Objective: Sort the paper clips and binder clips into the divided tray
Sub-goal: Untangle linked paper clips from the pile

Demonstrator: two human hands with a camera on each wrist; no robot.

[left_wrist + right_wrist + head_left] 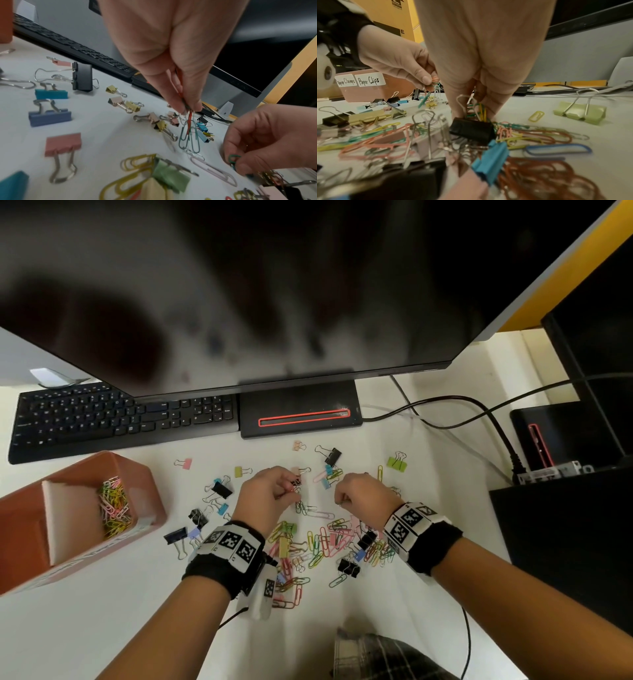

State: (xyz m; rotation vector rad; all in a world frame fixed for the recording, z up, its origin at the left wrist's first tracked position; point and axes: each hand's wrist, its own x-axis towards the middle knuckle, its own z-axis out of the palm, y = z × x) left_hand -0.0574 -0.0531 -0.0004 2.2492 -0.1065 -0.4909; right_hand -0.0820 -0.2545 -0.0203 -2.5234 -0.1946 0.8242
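Note:
The brown divided tray (150,501) stands at the left, with colourful paper clips (114,508) in its right compartment. Its labels (368,81) read "Paper Clamps" and "Paper Clips". My left hand (187,108) pinches a small bunch of green and red paper clips (188,129) that dangle just above the table. My right hand (476,115) pinches a few yellow, green and white paper clips (482,111) right above a black binder clip (472,129). A mixed pile of paper clips and binder clips (325,542) lies between and below both wrists.
Loose binder clips are scattered left of the hands (219,491) and behind them (330,455), a green one (397,462) at the right. A keyboard (120,419), a monitor base (301,409) and cables (445,412) lie behind. A black box (565,525) borders the right.

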